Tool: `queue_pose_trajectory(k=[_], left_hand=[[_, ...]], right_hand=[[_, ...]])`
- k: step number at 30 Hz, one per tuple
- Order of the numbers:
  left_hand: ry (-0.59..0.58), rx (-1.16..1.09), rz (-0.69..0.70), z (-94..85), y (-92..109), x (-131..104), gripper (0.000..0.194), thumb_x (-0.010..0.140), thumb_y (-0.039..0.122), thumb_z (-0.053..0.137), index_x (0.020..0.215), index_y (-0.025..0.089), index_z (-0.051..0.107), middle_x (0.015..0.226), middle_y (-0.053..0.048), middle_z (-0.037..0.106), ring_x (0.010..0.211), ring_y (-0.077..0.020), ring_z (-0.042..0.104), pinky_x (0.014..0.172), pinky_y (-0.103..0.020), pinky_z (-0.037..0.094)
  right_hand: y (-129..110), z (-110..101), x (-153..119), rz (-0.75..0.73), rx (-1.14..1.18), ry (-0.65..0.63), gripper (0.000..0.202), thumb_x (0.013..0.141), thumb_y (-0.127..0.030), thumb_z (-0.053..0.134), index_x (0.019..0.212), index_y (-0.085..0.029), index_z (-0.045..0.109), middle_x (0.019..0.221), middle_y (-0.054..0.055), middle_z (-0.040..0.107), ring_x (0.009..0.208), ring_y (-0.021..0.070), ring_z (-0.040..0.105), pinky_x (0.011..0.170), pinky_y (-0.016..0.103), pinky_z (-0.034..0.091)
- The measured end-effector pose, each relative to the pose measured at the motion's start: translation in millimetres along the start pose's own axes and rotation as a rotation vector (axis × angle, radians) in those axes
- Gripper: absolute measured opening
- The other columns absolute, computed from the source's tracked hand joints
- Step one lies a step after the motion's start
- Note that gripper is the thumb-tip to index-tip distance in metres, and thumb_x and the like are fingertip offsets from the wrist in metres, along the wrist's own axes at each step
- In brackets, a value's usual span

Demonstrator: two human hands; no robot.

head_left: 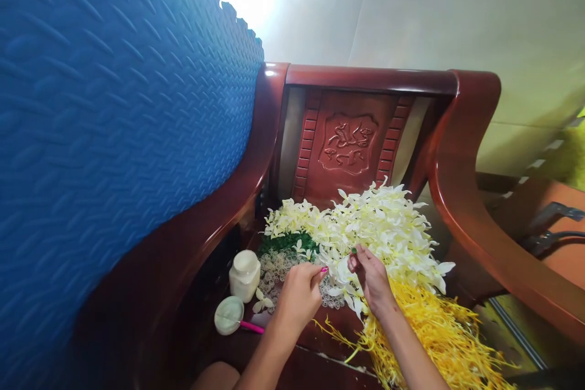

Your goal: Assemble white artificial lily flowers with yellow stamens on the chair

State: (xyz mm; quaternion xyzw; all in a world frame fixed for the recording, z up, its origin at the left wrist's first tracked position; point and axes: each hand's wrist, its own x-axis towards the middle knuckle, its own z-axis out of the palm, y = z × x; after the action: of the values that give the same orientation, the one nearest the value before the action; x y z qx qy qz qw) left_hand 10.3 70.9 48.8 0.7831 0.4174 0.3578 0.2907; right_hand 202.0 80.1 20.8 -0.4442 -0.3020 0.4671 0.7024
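My left hand [300, 292] is closed in a pinch above the chair seat. A small pink spot shows at its fingertips, and I cannot make out whether it is a nail or a held thing. My right hand [372, 277] pinches a small green piece [354, 250] between thumb and fingers. White artificial flowers [379, 225] lie heaped just behind both hands. Beneath my right forearm spreads a bundle of yellow artificial stems [434, 329]. Small clear rings [276, 268] and a dark green pile [286, 244] lie beyond my left hand.
A white jar [245, 274] stands at the left, with a round lid [229, 315] before it. A pink-handled tool [251, 327] rests its thin tip on the lid. The wooden chair's arms [461, 219] flank the work, and a blue foam mat [128, 103] stands left.
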Motion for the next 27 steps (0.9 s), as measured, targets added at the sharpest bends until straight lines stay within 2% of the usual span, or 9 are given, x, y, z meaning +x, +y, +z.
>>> queue_pose_trajectory(k=[8,15,23,27], left_hand=[[0.001,-0.032,-0.01,-1.9,0.4,0.2,0.03,0.085,0.011,0.045,0.057,0.017,0.053,0.061,-0.001,0.051,0.06,-0.0135,0.043,0.058,-0.026,0.023],[0.003,0.016,-0.014,-1.0,-3.8,-0.5,0.029,0.085,0.01,0.045,0.058,0.016,0.051,0.063,-0.001,0.053,0.062,-0.0134,0.044,0.059,-0.026,0.023],[0.019,0.077,-0.019,1.7,-2.4,-1.9,0.027,0.086,0.009,0.046,0.063,0.016,0.057,0.069,-0.005,0.059,0.066,-0.0152,0.05,0.061,-0.027,0.026],[0.047,0.064,-0.024,8.6,4.4,-2.2,0.026,0.088,0.013,0.046,0.068,0.017,0.061,0.069,-0.006,0.061,0.065,-0.0161,0.051,0.059,-0.028,0.025]], right_hand=[[-1.4,-4.5,1.9,-0.031,-0.14,0.0,0.036,0.067,-0.052,0.077,0.068,-0.02,0.059,0.054,-0.004,0.051,0.052,0.0113,0.045,0.053,0.025,0.038],[0.2,-4.9,0.1,0.012,-0.222,-0.094,0.034,0.073,-0.049,0.073,0.069,-0.018,0.061,0.054,-0.004,0.051,0.055,0.0117,0.045,0.057,0.025,0.039],[-3.1,-0.9,-2.1,-0.033,-0.356,-0.091,0.037,0.071,-0.051,0.074,0.063,-0.017,0.062,0.051,-0.004,0.049,0.054,0.0106,0.042,0.057,0.024,0.036],[-3.7,8.7,-5.1,-0.023,-0.402,-0.047,0.031,0.064,-0.046,0.081,0.072,-0.018,0.07,0.055,-0.004,0.055,0.053,0.0098,0.044,0.055,0.023,0.035]])
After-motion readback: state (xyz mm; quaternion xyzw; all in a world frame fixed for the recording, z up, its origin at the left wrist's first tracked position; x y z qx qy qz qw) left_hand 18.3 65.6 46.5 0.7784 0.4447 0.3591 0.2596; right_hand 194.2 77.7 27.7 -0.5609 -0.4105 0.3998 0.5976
